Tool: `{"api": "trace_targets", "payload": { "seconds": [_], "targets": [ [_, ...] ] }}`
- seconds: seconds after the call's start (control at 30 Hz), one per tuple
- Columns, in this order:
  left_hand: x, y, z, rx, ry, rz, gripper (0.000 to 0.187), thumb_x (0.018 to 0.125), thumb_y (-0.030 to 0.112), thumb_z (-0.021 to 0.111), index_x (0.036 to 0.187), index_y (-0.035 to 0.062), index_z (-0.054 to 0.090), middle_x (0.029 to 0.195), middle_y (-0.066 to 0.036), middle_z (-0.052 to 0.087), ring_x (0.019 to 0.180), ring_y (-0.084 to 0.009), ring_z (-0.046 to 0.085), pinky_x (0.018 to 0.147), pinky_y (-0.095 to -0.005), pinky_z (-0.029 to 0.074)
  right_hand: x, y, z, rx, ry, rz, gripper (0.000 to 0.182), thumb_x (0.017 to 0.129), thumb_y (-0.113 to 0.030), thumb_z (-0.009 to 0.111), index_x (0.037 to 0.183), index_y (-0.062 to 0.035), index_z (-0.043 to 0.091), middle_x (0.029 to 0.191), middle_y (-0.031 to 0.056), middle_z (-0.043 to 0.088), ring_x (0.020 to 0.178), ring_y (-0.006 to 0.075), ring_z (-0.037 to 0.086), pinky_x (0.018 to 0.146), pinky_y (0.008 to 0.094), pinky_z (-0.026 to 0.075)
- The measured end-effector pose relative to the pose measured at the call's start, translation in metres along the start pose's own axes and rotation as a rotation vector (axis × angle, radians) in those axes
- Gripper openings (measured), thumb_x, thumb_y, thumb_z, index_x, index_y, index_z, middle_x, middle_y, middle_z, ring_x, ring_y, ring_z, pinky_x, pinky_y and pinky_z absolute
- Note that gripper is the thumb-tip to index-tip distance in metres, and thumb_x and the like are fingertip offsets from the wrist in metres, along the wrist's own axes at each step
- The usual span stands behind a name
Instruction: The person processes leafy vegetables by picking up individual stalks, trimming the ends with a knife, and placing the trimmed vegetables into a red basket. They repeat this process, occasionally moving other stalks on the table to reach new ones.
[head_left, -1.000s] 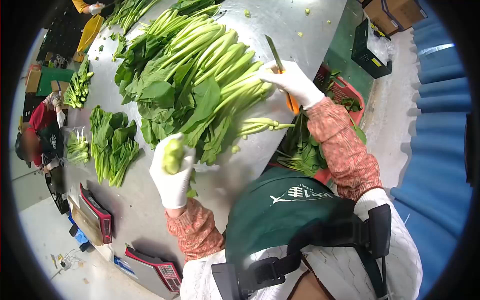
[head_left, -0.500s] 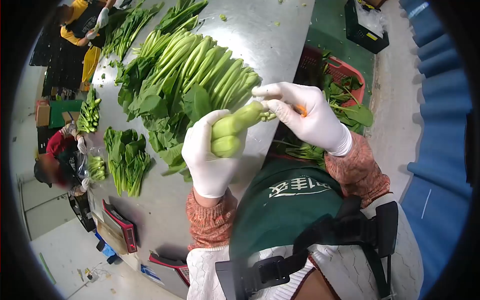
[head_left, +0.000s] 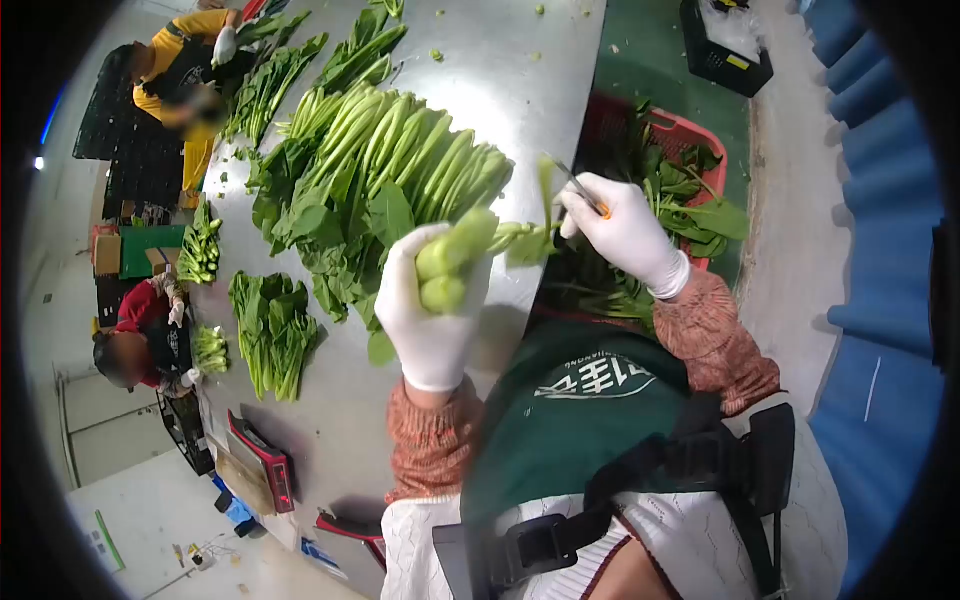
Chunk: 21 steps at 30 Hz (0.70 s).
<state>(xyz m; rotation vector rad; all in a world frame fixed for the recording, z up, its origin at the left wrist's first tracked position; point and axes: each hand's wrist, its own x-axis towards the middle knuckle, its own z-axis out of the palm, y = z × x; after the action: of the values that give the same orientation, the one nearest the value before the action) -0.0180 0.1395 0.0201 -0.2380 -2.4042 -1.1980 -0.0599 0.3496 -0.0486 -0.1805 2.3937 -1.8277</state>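
Observation:
White gloves cover both hands. My left hand (head_left: 430,310) is wrapped round thick pale green stems (head_left: 445,262), their cut ends turned up. Thinner stalks and a leaf (head_left: 528,245), slightly blurred, stick out from them to the right. In my right hand (head_left: 622,228) is a small knife (head_left: 582,187) with an orange handle, its dark blade pointing up and left beside an upright strip of green leaf (head_left: 546,185). Behind my left hand a large pile of leafy greens (head_left: 380,150) lies on the metal table (head_left: 350,400).
A smaller bunch of greens (head_left: 270,330) lies on the left, near red-edged scales (head_left: 262,460). Two co-workers stand across the table. To the right are a red basket (head_left: 690,130) of leaves and a black crate (head_left: 725,60) on the floor.
My right hand has moved slightly down and away from the stems, and the knife blade now shows. A leaf now stands between the hands. The view has shifted a little.

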Motion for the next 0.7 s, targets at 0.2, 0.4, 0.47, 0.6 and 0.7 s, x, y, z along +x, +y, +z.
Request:
{"api": "trace_targets", "payload": {
  "seconds": [0.2,0.4,0.47,0.6,0.7],
  "targets": [
    [-0.008,-0.003,0.019,-0.078,-0.098,0.088,0.046,0.073,-0.006,0.079,0.114,0.0014,0.059,0.104,-0.005,0.063,0.090,-0.0134,0.060,0.084,-0.0276,0.050,-0.009,-0.045,0.014,0.377,-0.107,-0.238,0.023,0.092,-0.018,0.069,0.098,0.0034,0.063,0.076,0.0039,0.063,0.070,0.0048,0.055,0.061,0.0247,0.048],
    [-0.010,-0.014,0.011,-0.213,-0.215,-0.150,0.041,0.071,0.005,0.082,0.107,0.0045,0.064,0.096,-0.011,0.069,0.088,-0.0224,0.067,0.079,-0.0311,0.052,-0.014,-0.051,0.007,-0.052,-0.096,-0.474,0.022,0.084,-0.003,0.068,0.105,0.0010,0.064,0.083,0.0133,0.067,0.072,0.0216,0.067,0.064,0.0320,0.051],
    [-0.010,-0.015,0.002,-0.158,-0.247,-0.162,0.033,0.075,-0.003,0.076,0.106,0.0014,0.064,0.091,-0.005,0.069,0.077,-0.0111,0.064,0.073,-0.0260,0.053,-0.014,-0.056,0.002,-0.185,-0.109,-0.508,0.027,0.077,0.004,0.067,0.104,0.0010,0.065,0.084,0.0148,0.066,0.072,0.0246,0.068,0.066,0.0320,0.052],
    [0.003,-0.032,-0.051,0.127,0.071,-0.054,0.028,0.077,-0.001,0.075,0.103,0.0017,0.064,0.093,-0.006,0.068,0.086,-0.0153,0.064,0.082,-0.0295,0.051,-0.011,-0.054,-0.020,-0.336,0.126,-0.329,0.014,0.087,0.001,0.065,0.101,0.0002,0.065,0.088,0.0112,0.069,0.075,0.0132,0.066,0.067,0.0267,0.051],
    [-0.004,-0.057,-0.124,-0.421,0.421,-0.417,0.035,0.084,0.009,0.070,0.116,-0.0012,0.061,0.108,-0.008,0.065,0.101,-0.0206,0.063,0.093,-0.0357,0.049,-0.001,-0.018,-0.045,-0.352,0.194,-0.089,0.029,0.094,-0.002,0.060,0.123,0.0000,0.062,0.101,0.0070,0.069,0.090,0.0096,0.062,0.083,0.0254,0.050]
  ]
}}
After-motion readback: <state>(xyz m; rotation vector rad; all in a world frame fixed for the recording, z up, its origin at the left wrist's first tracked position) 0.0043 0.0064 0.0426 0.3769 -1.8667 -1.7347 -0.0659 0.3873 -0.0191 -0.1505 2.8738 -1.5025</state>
